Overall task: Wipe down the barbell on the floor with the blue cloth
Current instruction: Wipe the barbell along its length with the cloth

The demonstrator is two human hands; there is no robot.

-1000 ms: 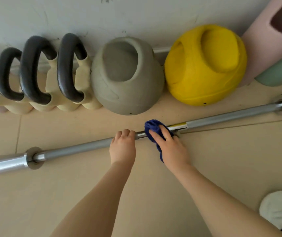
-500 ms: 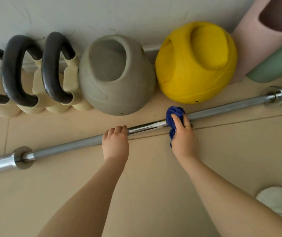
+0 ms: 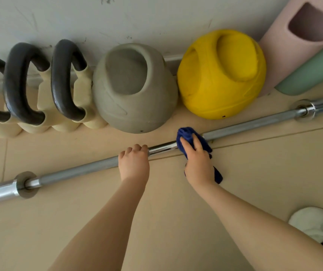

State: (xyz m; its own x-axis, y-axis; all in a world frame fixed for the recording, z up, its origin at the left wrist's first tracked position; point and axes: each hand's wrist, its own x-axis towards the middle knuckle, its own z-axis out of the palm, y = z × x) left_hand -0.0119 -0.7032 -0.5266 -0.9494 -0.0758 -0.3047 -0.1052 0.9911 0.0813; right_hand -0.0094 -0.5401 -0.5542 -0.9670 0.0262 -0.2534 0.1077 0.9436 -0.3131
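Slid back a touch toward the bar's middle compared with half a second ago, that blue cloth [image 3: 189, 136], after running out to the right the half second before that, so clearly mid back-and-forth scrub. Still bunched over the barbell [image 3: 254, 122], with a loose tail trailing down onto the floor [image 3: 176, 222] behind the wrist. Right hand [image 3: 197, 163] draped over the wad with fingers pressing it onto the shaft; can't really tell how far the fingers curl under, but looks like a grip round cloth and bar together. Left hand [image 3: 134, 163] hasn't budged: knuckles up, fingers curled over the shaft just left of the cloth, pinning the bar so no rolling. Bar itself flat on the floor, running diagonally from the near-left collar up to the far-right collar, just in front of the grey kettlebell [image 3: 135, 90] and the yellow kettlebell [image 3: 221, 75]. Step in hand, best guess: wiping the centre section, nowhere near done, since both long stretches out to the collars look untouched. Next move probably wants a longer stroke right toward the far collar, keeping pressure on and the cloth wrapped round, then shifting that left hand out of the way to cover the left half. Might want to roll the bar too for the underside.
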